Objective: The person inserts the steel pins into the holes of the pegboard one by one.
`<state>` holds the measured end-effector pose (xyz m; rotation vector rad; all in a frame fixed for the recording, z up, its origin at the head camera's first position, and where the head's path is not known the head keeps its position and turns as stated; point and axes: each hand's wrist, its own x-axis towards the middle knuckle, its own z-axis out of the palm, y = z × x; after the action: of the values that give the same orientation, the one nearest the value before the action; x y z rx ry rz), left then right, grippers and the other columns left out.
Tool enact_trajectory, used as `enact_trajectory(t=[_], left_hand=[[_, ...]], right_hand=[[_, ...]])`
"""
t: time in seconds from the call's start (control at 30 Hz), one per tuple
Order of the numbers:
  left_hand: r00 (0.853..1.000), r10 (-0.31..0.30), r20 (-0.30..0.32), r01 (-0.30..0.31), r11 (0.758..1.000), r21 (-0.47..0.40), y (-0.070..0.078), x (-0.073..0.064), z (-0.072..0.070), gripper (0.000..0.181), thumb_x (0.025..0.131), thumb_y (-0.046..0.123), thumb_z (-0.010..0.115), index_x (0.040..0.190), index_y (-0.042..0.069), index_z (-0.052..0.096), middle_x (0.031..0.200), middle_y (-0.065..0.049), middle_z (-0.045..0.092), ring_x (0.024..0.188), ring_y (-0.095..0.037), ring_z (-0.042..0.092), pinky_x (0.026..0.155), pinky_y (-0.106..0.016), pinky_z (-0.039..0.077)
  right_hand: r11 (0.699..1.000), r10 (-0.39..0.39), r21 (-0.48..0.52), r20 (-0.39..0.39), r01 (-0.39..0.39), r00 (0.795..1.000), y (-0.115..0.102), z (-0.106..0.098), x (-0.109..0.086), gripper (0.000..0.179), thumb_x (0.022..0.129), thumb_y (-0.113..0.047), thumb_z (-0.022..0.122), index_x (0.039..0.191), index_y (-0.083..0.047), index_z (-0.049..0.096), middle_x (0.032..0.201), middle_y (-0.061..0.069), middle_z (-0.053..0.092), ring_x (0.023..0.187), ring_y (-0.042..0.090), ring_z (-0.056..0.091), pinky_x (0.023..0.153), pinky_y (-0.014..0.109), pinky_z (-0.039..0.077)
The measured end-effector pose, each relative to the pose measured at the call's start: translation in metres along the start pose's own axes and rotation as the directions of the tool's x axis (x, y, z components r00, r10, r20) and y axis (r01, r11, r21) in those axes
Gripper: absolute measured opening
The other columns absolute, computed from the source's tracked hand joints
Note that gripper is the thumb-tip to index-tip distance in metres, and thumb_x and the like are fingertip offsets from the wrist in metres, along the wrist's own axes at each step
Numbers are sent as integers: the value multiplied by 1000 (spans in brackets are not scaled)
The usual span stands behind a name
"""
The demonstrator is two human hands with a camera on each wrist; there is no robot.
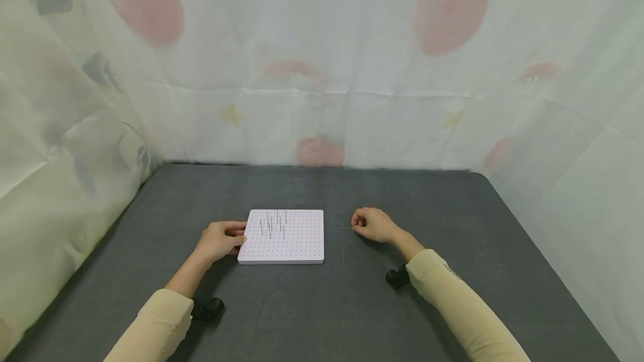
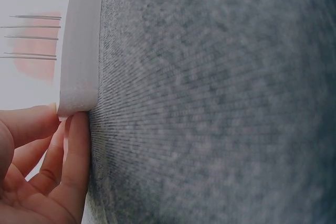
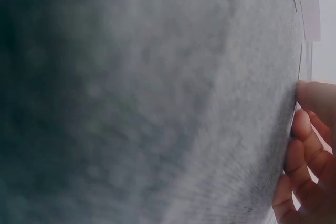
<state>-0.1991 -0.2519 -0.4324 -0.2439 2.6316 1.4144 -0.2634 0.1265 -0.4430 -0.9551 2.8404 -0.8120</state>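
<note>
A white pegboard [image 1: 297, 250] with rows of small holes lies on the dark table, several thin metal pins [image 1: 270, 227] standing upright in its left part. My left hand [image 1: 218, 240] grips the board's left edge, thumb on top and fingers against the side; the left wrist view shows this hold at the board's corner [image 2: 79, 100]. To the right of the board, my right hand [image 1: 372, 224] pinches the end of a thin metal pin [image 1: 345, 228] close over the tabletop. That pin [image 3: 300, 61] juts out past the thumb in the right wrist view.
Another thin pin [image 1: 343, 254] lies on the table between the board and my right forearm. The dark grey table [image 1: 302, 317] reaches back to a pale curtain [image 1: 372, 127] with fruit prints, which also hangs along both sides. A black wrist camera [image 1: 397, 277] sits under my right sleeve.
</note>
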Motion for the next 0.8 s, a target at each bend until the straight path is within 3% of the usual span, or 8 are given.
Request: enact_trajectory(t=[0.33,0.8], left_hand=[[1000,-3,3,3,1000,6,0,0,-1,41,85,5,62,125,0,55,108,-18,61,77,-15,64,65,-32,56],[1000,12,1,-12,1000,4,0,-1,0,41,85,5,61,125,-1,55,108,-19,61,77,-16,64,64,-31,56]], right_hand=[[993,117,-13,-33,-118,993,-7,4,2,4,82,-18,68,80,-17,65,73,-6,56,65,8,48,60,27,38],[987,153,-37,-34,-154,988,-9,6,2,4,83,-21,67,79,-20,68,75,-6,55,67,8,46,61,29,34]])
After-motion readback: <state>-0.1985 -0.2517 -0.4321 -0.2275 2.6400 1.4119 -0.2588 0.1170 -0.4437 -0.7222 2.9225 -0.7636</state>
